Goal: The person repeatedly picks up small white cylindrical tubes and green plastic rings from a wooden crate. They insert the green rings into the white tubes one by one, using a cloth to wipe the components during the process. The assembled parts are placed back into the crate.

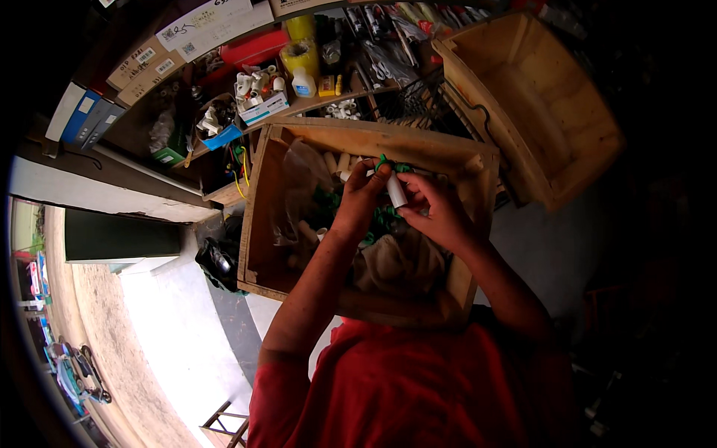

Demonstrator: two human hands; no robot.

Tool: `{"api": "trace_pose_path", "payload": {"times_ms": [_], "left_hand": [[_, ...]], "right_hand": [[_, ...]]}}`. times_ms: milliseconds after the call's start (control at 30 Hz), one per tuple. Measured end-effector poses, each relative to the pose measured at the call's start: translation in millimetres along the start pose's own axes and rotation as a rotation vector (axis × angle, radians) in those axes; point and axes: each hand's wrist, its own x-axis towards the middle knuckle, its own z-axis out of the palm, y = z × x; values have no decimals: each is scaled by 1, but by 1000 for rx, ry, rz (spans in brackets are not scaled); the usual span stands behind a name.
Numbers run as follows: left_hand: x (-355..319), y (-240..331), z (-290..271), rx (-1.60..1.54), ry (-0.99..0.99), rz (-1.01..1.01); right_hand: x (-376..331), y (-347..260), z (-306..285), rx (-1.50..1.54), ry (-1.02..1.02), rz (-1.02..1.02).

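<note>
My left hand is closed, thumb and finger pinching green cord at the top of a short white tube. The tube leans slightly, its lower end toward me. From the other side, my right hand curls its fingers and thumb against the tube. Both hands are over a wooden drawer. Inside lie several pale tubes, tangled green cord and clear plastic wrapping. A bundle of beige cloth fills the near part. My hands hide some of the contents.
Behind the drawer runs a cluttered shelf with a box of white pipe fittings, a blue box, a white bottle and yellow rolls. Another wooden drawer stands tilted at the far right. A black plastic bag lies left.
</note>
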Motion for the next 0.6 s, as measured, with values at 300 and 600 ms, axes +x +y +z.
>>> {"api": "trace_pose_path", "payload": {"times_ms": [300, 600], "left_hand": [[4, 13, -15, -168, 91, -89], [-12, 31, -3, 175, -76, -160]], "right_hand": [[-21, 0, -4, -1213, -602, 214], [-20, -5, -11, -684, -401, 188]]}}
